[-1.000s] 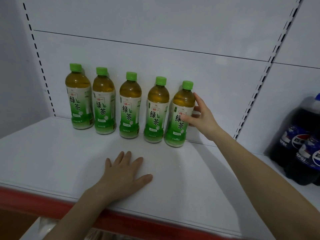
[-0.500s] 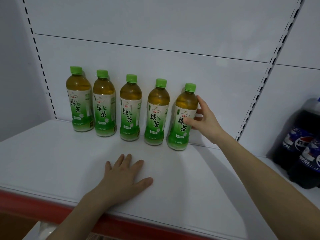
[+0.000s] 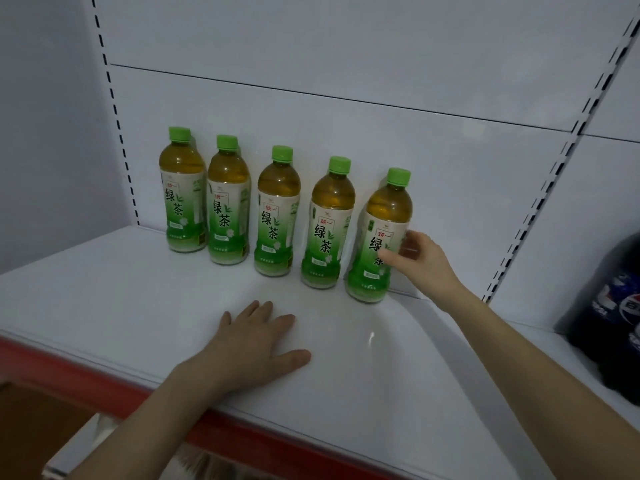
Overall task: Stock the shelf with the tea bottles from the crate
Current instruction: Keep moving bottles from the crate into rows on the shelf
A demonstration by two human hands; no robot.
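Five tea bottles (image 3: pixel 276 216) line the shelf (image 3: pixel 104 306); right hand (image 3: pixel 420 263) grips one.

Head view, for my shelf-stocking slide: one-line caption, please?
Right hand holds the rightmost tea bottle of five lined at the back of the shelf; left hand rests flat on it.

Left hand (image 3: pixel 256 344) flat, right hand (image 3: pixel 420 261) seemingly gripping bottle (image 3: pixel 388 211)

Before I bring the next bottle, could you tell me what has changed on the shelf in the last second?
The right hand slid down the rightmost green tea bottle, from its shoulder to its label, still gripping it. The left hand stayed flat on the shelf; the other four green tea bottles and the Pepsi bottles stayed put.
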